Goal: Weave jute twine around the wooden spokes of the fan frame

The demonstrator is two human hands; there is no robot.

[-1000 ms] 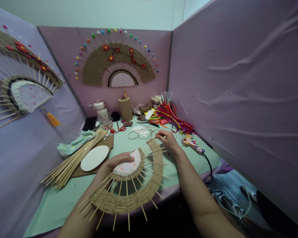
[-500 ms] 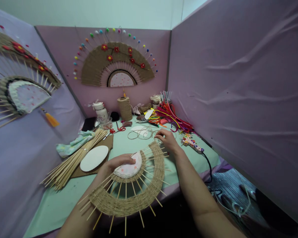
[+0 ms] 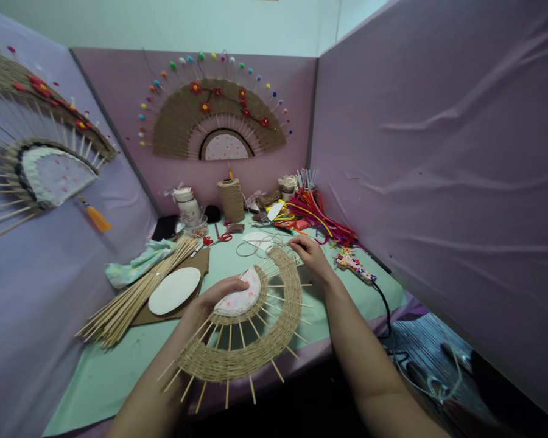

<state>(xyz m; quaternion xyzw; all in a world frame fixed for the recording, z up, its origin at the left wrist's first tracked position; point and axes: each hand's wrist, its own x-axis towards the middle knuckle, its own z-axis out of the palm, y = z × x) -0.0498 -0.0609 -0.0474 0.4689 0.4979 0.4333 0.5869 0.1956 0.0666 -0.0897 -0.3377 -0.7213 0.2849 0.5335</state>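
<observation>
My left hand (image 3: 221, 293) grips a half-round fan (image 3: 244, 361) by its pink-and-white centre, thumb on top and the other fingers hidden beneath. Thin sticks radiate from that centre, with a broad band of brown twine woven across them. At the band's far end, my right hand (image 3: 314, 258) is closed in a pinch, seemingly on the loose twine (image 3: 245, 250). Loops of this twine lie on the table just beyond the fan. The exact spot between the right fingertips is too small to make out clearly.
On the left lie a bundle of sticks (image 3: 134, 291) and a white oval card (image 3: 174, 291). Red scissors (image 3: 226, 238), a twine spool (image 3: 231, 201), a white bottle (image 3: 187, 205) and pipe cleaners (image 3: 322, 216) are farther back. A corded glue gun (image 3: 356, 267) rests right. Finished fans (image 3: 173, 125) hang on the partitions.
The fan has turned slightly in my left hand, its near end swinging right and its far end rising. My right hand has shifted a little to the right, still pinched.
</observation>
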